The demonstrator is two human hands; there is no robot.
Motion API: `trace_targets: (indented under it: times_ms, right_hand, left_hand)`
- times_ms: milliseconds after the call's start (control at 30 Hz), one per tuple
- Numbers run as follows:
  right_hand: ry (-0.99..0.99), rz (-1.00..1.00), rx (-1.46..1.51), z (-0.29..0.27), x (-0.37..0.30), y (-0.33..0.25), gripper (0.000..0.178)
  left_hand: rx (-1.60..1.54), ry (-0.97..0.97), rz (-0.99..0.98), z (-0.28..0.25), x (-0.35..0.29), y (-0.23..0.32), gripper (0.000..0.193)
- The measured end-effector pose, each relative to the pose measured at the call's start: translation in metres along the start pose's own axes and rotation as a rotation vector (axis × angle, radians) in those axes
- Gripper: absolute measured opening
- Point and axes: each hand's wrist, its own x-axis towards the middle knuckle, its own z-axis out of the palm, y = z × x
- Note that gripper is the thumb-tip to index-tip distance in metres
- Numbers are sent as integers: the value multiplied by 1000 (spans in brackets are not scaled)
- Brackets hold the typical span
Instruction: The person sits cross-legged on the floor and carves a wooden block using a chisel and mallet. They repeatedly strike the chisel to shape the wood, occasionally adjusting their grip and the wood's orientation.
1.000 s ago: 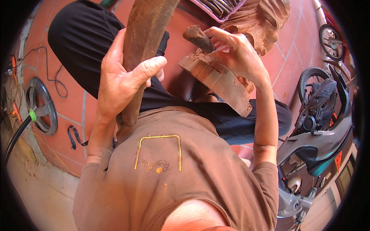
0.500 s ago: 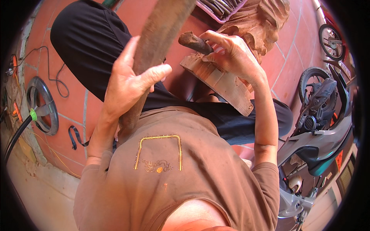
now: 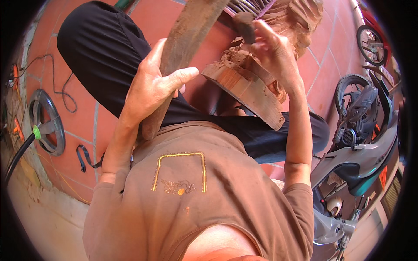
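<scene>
My left hand [image 3: 150, 89] is wrapped round a long, thick wooden club [image 3: 191, 35], its thumb sticking out to the right. The club slants from my belly up past the top edge. In my right hand [image 3: 278, 54], a short dark blunt-ended piece [image 3: 244, 27] is gripped between thumb and fingers; whether it is a tool's handle I cannot tell. Under that hand lies a carved brown wood block [image 3: 248, 93] with a flat sawn side towards me and a rough, cut top. It reaches over my folded legs.
Beyond the block stands a larger carved wood piece [image 3: 300, 19] with flowing folds. Beside it, a pink-rimmed basket [image 3: 265, 8] holds several slim tools. A grey motorbike [image 3: 361, 152] is at the right. On the tiled floor at left are a wheel-shaped ring [image 3: 47, 122] and cables.
My right hand has moved up and away with the dark piece, which now stands steeper, exposing the block's rough top. My left hand and the club have shifted slightly right.
</scene>
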Motion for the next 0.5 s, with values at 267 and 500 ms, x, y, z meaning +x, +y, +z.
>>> trace_targets:
  times_ms: [267,500]
  right_hand:
    - [-2,-15,73,-8,-4,0,53]
    - [-74,44,48,3,3,5,57]
  left_hand:
    - [18,43,45,4,2,3,53]
    - [4,29,30,6,2,6,51]
